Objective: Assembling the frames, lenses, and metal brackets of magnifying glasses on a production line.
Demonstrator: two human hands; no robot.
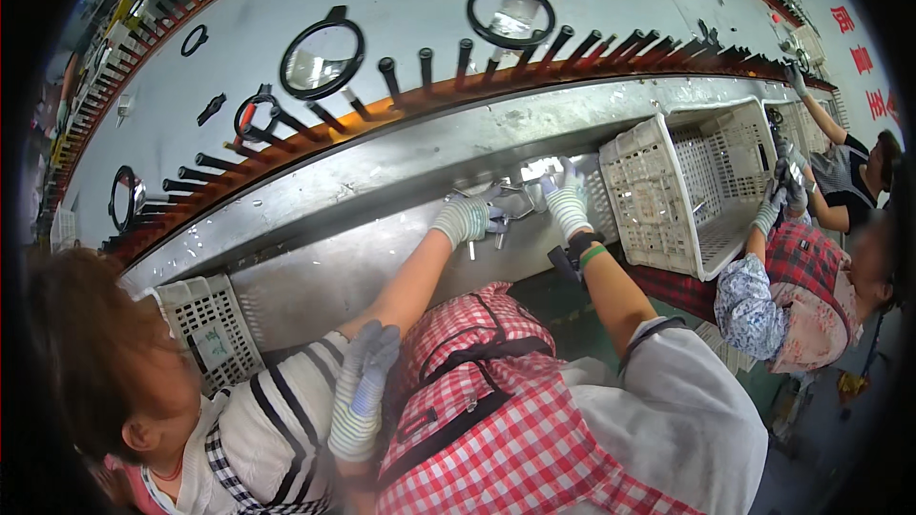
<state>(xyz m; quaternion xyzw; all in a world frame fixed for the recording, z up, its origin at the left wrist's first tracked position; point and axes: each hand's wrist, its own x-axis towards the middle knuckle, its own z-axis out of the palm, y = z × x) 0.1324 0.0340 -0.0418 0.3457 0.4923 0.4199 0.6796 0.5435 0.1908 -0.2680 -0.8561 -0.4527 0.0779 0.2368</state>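
My right hand (569, 198), in a striped white glove with a dark band at the wrist, reaches into the metal trough (372, 234). Its fingers close at the edge of a shiny metal part (539, 170). Close to my red-and-white checked apron (477, 401), my left hand (361, 396) is raised, gloved, its fingers stretched upward and nothing visible in it. From the left, a co-worker's gloved hand (465, 217), below a striped sleeve, reaches over several bent metal pieces (515, 202) beside my right hand. Its grip is partly hidden.
A white plastic crate (651, 195) stands right of the trough, another crate (212, 334) at left. Black handles (426, 70) line the orange rail. Black rings (322, 52) lie on the pale surface beyond. People work on both sides.
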